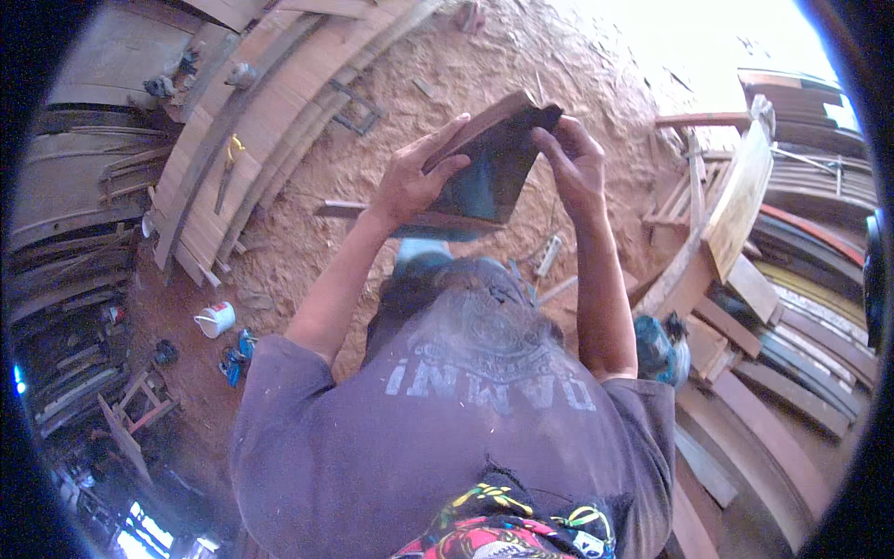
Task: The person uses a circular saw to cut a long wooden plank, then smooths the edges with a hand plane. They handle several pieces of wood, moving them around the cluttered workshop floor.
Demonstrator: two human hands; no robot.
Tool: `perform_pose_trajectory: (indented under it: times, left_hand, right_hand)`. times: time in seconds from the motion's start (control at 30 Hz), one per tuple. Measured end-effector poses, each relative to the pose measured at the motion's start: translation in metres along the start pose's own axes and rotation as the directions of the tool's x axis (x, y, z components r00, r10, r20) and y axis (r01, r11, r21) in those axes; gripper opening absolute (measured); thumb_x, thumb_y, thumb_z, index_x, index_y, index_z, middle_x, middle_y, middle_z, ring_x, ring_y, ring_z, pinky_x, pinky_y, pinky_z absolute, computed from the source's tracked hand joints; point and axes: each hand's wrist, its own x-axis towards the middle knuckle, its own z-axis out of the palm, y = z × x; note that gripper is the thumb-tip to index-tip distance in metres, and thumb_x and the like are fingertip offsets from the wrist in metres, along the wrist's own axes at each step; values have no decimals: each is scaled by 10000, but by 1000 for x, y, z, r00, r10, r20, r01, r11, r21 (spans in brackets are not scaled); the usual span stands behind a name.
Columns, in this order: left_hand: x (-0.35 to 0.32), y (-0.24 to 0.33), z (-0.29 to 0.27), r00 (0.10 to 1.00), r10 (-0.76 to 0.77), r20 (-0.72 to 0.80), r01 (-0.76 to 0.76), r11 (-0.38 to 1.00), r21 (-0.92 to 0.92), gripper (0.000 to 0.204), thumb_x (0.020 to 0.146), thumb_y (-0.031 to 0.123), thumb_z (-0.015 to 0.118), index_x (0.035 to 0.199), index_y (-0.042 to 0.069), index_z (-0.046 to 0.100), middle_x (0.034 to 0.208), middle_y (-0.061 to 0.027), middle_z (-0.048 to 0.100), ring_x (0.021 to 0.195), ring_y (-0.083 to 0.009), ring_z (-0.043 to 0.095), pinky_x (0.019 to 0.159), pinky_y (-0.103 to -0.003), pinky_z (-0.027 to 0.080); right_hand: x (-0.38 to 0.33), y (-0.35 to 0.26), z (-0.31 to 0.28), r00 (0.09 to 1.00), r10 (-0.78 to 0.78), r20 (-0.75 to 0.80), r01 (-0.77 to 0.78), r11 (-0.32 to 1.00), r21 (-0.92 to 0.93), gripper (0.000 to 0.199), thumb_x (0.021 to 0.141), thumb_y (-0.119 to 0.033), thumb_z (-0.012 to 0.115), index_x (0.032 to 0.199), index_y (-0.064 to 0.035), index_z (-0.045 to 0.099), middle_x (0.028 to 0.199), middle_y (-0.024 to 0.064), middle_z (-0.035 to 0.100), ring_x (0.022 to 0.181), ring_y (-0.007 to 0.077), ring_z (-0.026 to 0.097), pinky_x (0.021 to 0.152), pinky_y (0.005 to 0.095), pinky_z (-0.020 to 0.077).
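Both hands hold a dark wooden block (494, 163) up at chest height above the sawdust floor (307, 242). The left hand (410, 177) clasps its left edge, and the right hand (573, 158) pinches the top right corner. Steady, even pressure from both sides would likely keep it from twisting. Planks (251, 121) lie left, stacked boards (745, 270) right, a white cup (216, 319) lower left; nothing blocks the hands.

Sawdust-covered floor (307, 242) with stacked planks (251, 121), a white cup (216, 319), and scattered wood offcuts (726, 307).
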Motion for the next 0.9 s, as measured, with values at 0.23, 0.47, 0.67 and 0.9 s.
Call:
perform_pose_trajectory:
  times: [0.23, 0.47, 0.67, 0.9]
  left_hand:
    - [19, -21, -35, 981, -12, -194, 15, 1000, 15, 552, 1007, 233, 650, 1526, 183, 468, 1371, -182, 636, 1258, -265, 623, 1052, -359, 472]
    - [16, -31, -45, 950, 55, -308, -2, 985, 171, 543, 1021, 242, 617, 1536, 196, 450, 1331, -201, 636, 1213, -354, 627, 1007, -400, 489]
    - [35, -25, -50, 925, 104, -364, -9, 967, 253, 540, 1013, 233, 622, 1526, 197, 460, 1265, -229, 649, 1160, -399, 633, 975, -430, 501]
    - [70, -22, -39, 920, 88, -382, 5, 972, 235, 533, 1012, 235, 631, 1520, 217, 472, 1283, -202, 658, 1196, -370, 633, 995, -419, 496]
  right_hand:
    - [66, -10, 84, 1000, 4, -1, -4, 995, 99, 238, 943, -144, 723, 1106, 25, 690, 969, 76, 729, 863, 126, 658, 797, 293, 525]
    - [85, -19, 109, 997, -35, 66, 39, 997, -67, 251, 954, -162, 722, 1122, 19, 679, 944, 38, 694, 871, 106, 626, 804, 264, 501]
    - [114, -22, 111, 990, -9, 140, 5, 1000, 26, 240, 954, -147, 721, 1115, 25, 676, 967, 45, 695, 878, 106, 620, 813, 263, 495]
    - [149, -21, 93, 985, -33, 172, 5, 987, 162, 207, 935, -119, 726, 1078, 22, 678, 930, 46, 706, 835, 105, 616, 773, 274, 505]
